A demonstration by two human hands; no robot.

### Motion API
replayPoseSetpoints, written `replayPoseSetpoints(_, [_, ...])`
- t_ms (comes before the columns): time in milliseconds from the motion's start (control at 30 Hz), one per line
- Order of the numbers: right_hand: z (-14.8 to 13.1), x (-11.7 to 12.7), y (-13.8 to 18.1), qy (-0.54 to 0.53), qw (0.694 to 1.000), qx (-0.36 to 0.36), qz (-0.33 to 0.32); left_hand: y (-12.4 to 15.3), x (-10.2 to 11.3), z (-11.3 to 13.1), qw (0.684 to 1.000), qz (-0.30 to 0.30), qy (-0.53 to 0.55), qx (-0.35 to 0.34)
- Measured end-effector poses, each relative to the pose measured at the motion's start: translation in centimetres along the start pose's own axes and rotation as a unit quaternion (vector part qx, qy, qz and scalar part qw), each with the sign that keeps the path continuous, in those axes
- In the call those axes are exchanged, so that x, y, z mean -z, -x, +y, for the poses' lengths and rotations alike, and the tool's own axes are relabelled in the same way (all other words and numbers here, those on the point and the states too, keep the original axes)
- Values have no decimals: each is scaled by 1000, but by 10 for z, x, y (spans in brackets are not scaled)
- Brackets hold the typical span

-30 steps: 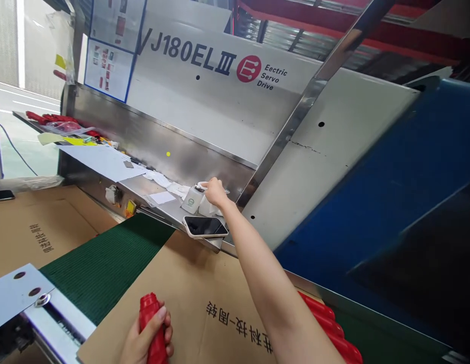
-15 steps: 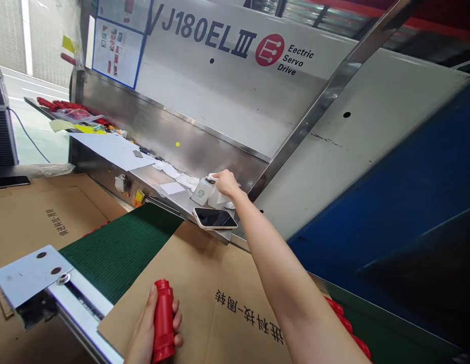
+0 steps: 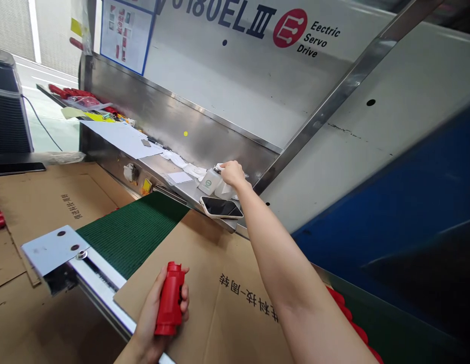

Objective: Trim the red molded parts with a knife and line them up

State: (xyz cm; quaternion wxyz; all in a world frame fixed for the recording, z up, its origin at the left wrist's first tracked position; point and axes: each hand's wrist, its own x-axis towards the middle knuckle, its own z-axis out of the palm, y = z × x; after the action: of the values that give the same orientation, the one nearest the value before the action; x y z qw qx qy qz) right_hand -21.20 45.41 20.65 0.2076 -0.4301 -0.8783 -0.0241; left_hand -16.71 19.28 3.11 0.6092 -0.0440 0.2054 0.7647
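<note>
LEFT HAND (image 3: 153, 316): lower centre, wrapped around red ribbed plastic cylinder (image 3: 170, 299) | RIGHT HAND (image 3: 232, 174): mid-frame, fingertips pinched on small white squat bottle (image 3: 209, 182) on steel ledge (image 3: 189, 191) | ADVICE: grip cap squarely, avoid nudging phone (image 3: 221, 207) just beside.

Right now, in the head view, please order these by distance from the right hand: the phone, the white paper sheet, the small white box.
1. small white box, just left of the right hand
2. phone, below it at the shelf edge
3. white paper sheet, far left on the shelf

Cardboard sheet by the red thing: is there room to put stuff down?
Yes: the cardboard sheet is bare between the green belt and the printed letters. The steel shelf is crowded with papers, a phone and a white bottle.
</note>
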Motion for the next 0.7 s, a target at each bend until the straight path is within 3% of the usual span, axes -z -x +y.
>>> replayPoseSetpoints(100, [-7,4,31,-34,997,62,21,-1,1,1,1000,2,14,6])
replayPoseSetpoints(167, [-10,5,74,-65,987,145,3,-2,3,0,1000,3,25,7])
replayPoseSetpoints(300, [-5,5,187,-125,926,337,-113,-5,6,-1,999,7,49,18])
replayPoseSetpoints(400, [5,-2,248,-138,888,408,-159,-6,9,-1,997,20,65,20])
replayPoseSetpoints(533, [13,-18,277,-166,872,435,-148,-5,7,0,997,-8,68,19])
replayPoseSetpoints(633, [14,-23,277,-174,861,455,-143,-3,5,0,998,-18,58,18])
replayPoseSetpoints(700, [12,-23,273,-153,870,449,-132,-2,5,0,999,-2,48,17])
